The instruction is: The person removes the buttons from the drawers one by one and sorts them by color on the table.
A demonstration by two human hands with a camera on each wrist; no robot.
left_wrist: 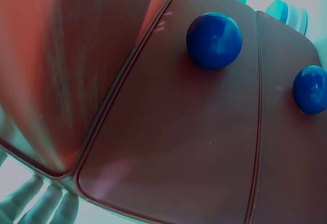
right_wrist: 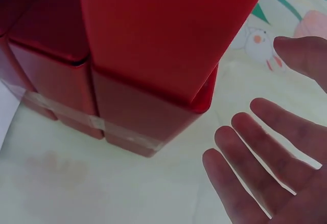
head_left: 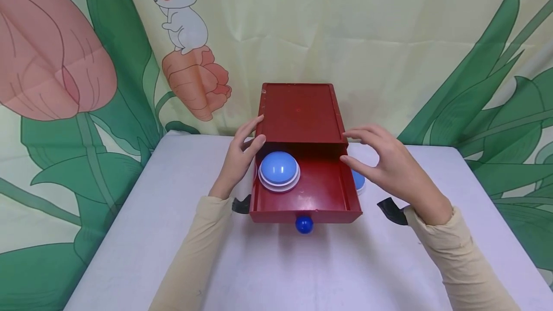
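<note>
A red drawer cabinet (head_left: 300,112) stands on the table, its top drawer (head_left: 321,184) pulled out toward me. Inside that drawer, at the left, sits a blue dome-shaped button (head_left: 278,168) on a round white base. My left hand (head_left: 239,160) rests at the cabinet's left side, fingers extended and fingertips right at its edge. On the other side my right hand (head_left: 380,160) is spread, thumb and fingers apart, close to the right wall. The right wrist view shows its fingers (right_wrist: 250,173) straight and holding nothing.
A second blue and white button (head_left: 358,180) is partly hidden behind the cabinet's right side. Blue round knobs (left_wrist: 213,41) stick out from the lower drawer fronts. The white-covered table (head_left: 142,234) backs onto a printed curtain (head_left: 389,61). Black straps (head_left: 393,211) hang at both wrists.
</note>
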